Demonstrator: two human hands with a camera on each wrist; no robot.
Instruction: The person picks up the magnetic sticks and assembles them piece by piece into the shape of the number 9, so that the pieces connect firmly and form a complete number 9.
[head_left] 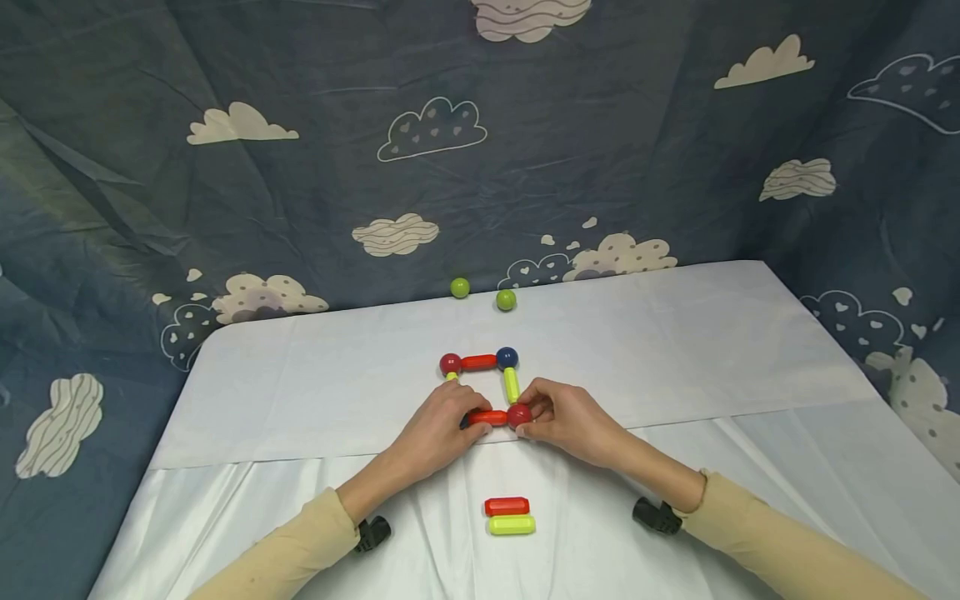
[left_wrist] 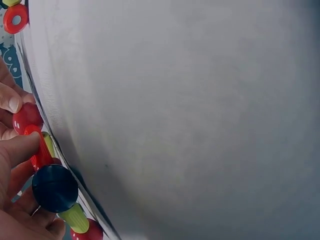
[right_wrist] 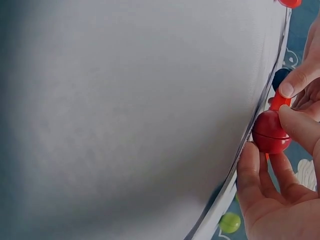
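Note:
A square of rods and balls lies on the white tabletop. Its far side is a red rod (head_left: 478, 362) between a dark red ball (head_left: 451, 364) and a blue ball (head_left: 507, 357). Yellow-green rods (head_left: 512, 385) form the sides. My left hand (head_left: 441, 423) pinches the near red rod (head_left: 491, 418) between thumb and fingers. Beside that hand is the near-left blue ball (left_wrist: 55, 189), mostly covered in the head view but plain in the left wrist view. My right hand (head_left: 573, 423) holds the near-right red ball (right_wrist: 271, 132) with thumb and fingertips, where the near rod meets it.
Two green balls (head_left: 506, 300) sit at the table's back edge, against the cloud-patterned curtain (head_left: 322, 192). Closer to me, a loose red rod (head_left: 507, 506) lies just behind a loose yellow-green rod (head_left: 512, 525), between my forearms. A cloth seam crosses the white table (head_left: 712, 350).

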